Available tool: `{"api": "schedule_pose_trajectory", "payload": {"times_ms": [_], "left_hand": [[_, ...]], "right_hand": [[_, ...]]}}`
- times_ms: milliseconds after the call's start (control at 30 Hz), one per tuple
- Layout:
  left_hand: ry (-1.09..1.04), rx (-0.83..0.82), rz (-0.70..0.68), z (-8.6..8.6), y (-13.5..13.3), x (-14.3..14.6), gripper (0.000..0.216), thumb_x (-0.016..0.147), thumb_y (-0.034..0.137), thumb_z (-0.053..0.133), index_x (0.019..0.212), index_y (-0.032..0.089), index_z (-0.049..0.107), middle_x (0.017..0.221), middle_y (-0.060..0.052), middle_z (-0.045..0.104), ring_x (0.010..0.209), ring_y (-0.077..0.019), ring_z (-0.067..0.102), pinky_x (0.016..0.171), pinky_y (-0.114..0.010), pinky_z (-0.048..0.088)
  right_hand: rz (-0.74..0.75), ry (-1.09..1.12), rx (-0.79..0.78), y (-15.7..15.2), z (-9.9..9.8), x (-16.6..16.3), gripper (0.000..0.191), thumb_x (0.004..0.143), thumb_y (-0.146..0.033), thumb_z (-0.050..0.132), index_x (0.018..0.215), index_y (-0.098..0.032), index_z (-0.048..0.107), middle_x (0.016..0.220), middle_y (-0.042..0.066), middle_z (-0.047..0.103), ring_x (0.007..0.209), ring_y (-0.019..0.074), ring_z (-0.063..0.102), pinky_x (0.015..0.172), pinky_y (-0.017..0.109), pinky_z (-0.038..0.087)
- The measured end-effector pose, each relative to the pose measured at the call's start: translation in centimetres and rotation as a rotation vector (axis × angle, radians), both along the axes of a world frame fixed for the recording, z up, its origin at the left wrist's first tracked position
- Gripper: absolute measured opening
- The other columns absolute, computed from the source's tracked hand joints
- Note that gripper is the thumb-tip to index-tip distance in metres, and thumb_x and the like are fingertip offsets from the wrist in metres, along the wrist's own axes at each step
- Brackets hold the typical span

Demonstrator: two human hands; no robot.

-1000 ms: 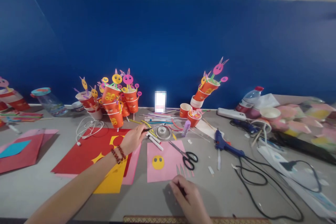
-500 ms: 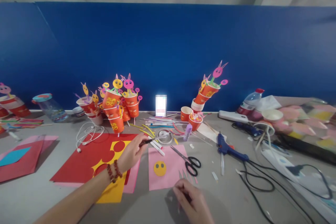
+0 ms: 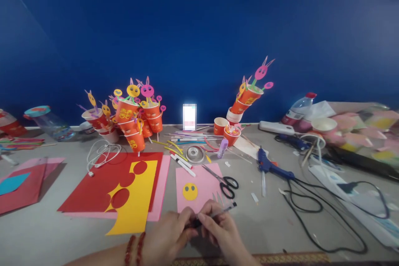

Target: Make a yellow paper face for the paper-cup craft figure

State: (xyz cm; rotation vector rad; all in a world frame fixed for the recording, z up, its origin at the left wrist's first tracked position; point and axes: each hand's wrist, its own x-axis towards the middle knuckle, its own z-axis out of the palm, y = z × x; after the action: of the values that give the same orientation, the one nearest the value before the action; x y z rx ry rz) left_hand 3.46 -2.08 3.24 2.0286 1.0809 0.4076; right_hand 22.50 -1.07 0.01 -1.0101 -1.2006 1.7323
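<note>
In the head view, gold double-happiness characters can be read on a red cup [image 3: 126, 112]. The left hand [image 3: 171, 232] and the right hand [image 3: 222, 229] are held close together, fingers bent; between their narrowly closed fingertips a slim dark object [image 3: 195, 222] is gripped, near the pink sheet [image 3: 183, 174].

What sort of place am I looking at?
Probably a paper-craft workspace: black-handled scissors, a blue hot-glue gun and red paper cups decorated with cut-out faces suggest it.
</note>
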Motion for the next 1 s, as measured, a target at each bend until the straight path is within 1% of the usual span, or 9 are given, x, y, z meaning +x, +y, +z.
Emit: {"api": "schedule_pose_trajectory", "payload": {"times_ms": [133, 367, 467, 567, 633, 700, 767, 833, 1000], "left_hand": [[-0.204, -0.217, 0.033, 0.6, -0.7, 0.0, 0.023, 0.098, 0.043, 0.046, 0.089, 0.022, 0.043, 0.080, 0.000, 0.057, 0.068, -0.0145, 0.053, 0.060, -0.023, 0.038], [-0.831, -0.884, -0.009, 1.2, -0.5, 0.5, 0.044, 0.087, 0.060, 0.065, 0.090, 0.022, 0.044, 0.046, 0.016, 0.029, 0.035, -0.0045, 0.020, 0.044, -0.019, 0.027], [-0.890, -1.011, -0.059, 1.9, -0.4, 0.5, 0.041, 0.087, 0.056, 0.068, 0.096, 0.019, 0.052, 0.045, 0.015, 0.029, 0.035, -0.0043, 0.016, 0.041, -0.020, 0.015], [-0.800, -1.036, -0.018, 2.2, -1.0, -0.5, 0.047, 0.083, 0.062, 0.067, 0.091, 0.018, 0.055, 0.049, 0.012, 0.029, 0.039, -0.0051, 0.015, 0.043, -0.022, 0.012], [-0.663, -0.958, 0.028, 2.1, -1.5, -1.7, 0.054, 0.079, 0.071, 0.065, 0.084, 0.019, 0.053, 0.055, 0.009, 0.034, 0.044, -0.0056, 0.019, 0.046, -0.021, 0.016], [-0.431, -0.697, 0.079, 1.8, -1.8, -3.0, 0.052, 0.082, 0.071, 0.059, 0.082, 0.020, 0.050, 0.064, 0.006, 0.042, 0.051, -0.0081, 0.029, 0.051, -0.021, 0.023], [-0.123, -0.308, 0.180, 1.4, -1.3, -4.0, 0.033, 0.092, 0.054, 0.054, 0.085, 0.022, 0.051, 0.072, 0.002, 0.050, 0.061, -0.0126, 0.040, 0.057, -0.023, 0.029], [0.114, -0.050, 0.210, 0.8, -0.2, -4.5, 0.017, 0.093, 0.036, 0.054, 0.085, 0.022, 0.050, 0.071, 0.002, 0.052, 0.062, -0.0148, 0.045, 0.058, -0.024, 0.030], [0.345, 0.473, -0.041, -1.3, 3.2, -4.0, 0.015, 0.092, 0.023, 0.062, 0.079, 0.020, 0.054, 0.081, -0.002, 0.062, 0.078, -0.0200, 0.058, 0.072, -0.029, 0.044]], "right_hand": [[0.059, -0.002, -0.076, -0.2, 1.5, 0.6, 0.055, 0.073, -0.070, 0.072, 0.069, -0.020, 0.049, 0.045, -0.007, 0.053, 0.033, 0.0020, 0.027, 0.035, 0.016, 0.017], [0.044, 0.014, -0.118, -0.3, 3.6, -0.1, 0.053, 0.073, -0.067, 0.074, 0.070, -0.020, 0.052, 0.043, -0.007, 0.055, 0.032, 0.0021, 0.026, 0.035, 0.015, 0.016], [0.043, 0.008, -0.141, -0.3, 3.8, -0.3, 0.051, 0.073, -0.066, 0.075, 0.069, -0.020, 0.054, 0.043, -0.006, 0.055, 0.032, 0.0024, 0.026, 0.035, 0.016, 0.016], [-0.134, 0.031, -0.109, 1.1, 4.8, 1.8, 0.048, 0.067, -0.060, 0.082, 0.064, -0.019, 0.056, 0.040, -0.007, 0.050, 0.031, 0.0028, 0.027, 0.033, 0.016, 0.015], [-0.486, 0.082, -0.024, 2.7, 5.9, 4.3, 0.046, 0.059, -0.053, 0.089, 0.062, -0.020, 0.057, 0.040, -0.009, 0.045, 0.033, 0.0033, 0.028, 0.033, 0.015, 0.016], [-0.690, 0.083, 0.139, 4.1, 6.6, 6.5, 0.041, 0.060, -0.049, 0.089, 0.063, -0.019, 0.061, 0.042, -0.007, 0.046, 0.035, 0.0038, 0.034, 0.035, 0.014, 0.024], [-0.592, -0.044, 0.165, 4.6, 6.6, 7.2, 0.040, 0.064, -0.051, 0.087, 0.066, -0.018, 0.064, 0.048, -0.004, 0.053, 0.039, 0.0061, 0.042, 0.036, 0.015, 0.028], [-0.338, -0.153, 0.117, 4.5, 5.7, 6.3, 0.041, 0.073, -0.057, 0.079, 0.073, -0.018, 0.065, 0.052, -0.001, 0.057, 0.041, 0.0081, 0.045, 0.036, 0.017, 0.029], [-0.090, -0.284, 0.235, 4.9, 2.8, 2.4, 0.031, 0.083, -0.047, 0.069, 0.092, -0.018, 0.068, 0.070, 0.001, 0.063, 0.054, 0.0129, 0.053, 0.049, 0.024, 0.044]]}}
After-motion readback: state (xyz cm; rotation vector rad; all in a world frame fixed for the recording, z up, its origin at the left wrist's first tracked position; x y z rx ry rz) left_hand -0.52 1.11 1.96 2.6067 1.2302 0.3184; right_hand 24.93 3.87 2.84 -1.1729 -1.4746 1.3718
